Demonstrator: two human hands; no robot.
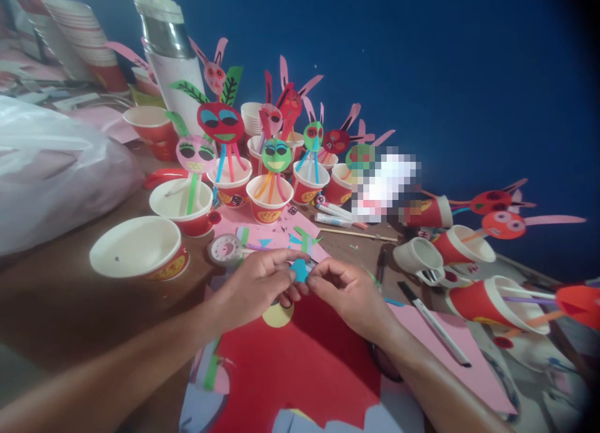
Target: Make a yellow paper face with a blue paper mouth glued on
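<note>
Between my hands is a small blue paper piece [299, 270], pinched at its left side by my left hand [262, 280]. My right hand [344, 286] has its thumb and forefinger closed at the piece's right edge; whether they grip it or only touch it is hard to see. Both hands hover over a large sheet of red paper [300, 364] with cut edges. A pale yellow paper circle [277, 314] lies on the red sheet just under my left fingers. A roll of tape [225, 250] sits beyond my left wrist.
Red paper cups with paper-face figures, such as the green face [276, 155], line the back. An open paper cup [135, 248] stands at left, near a white plastic bag [56, 170] and a thermos [171, 64]. At right are a marker [440, 330] and a mug [419, 258].
</note>
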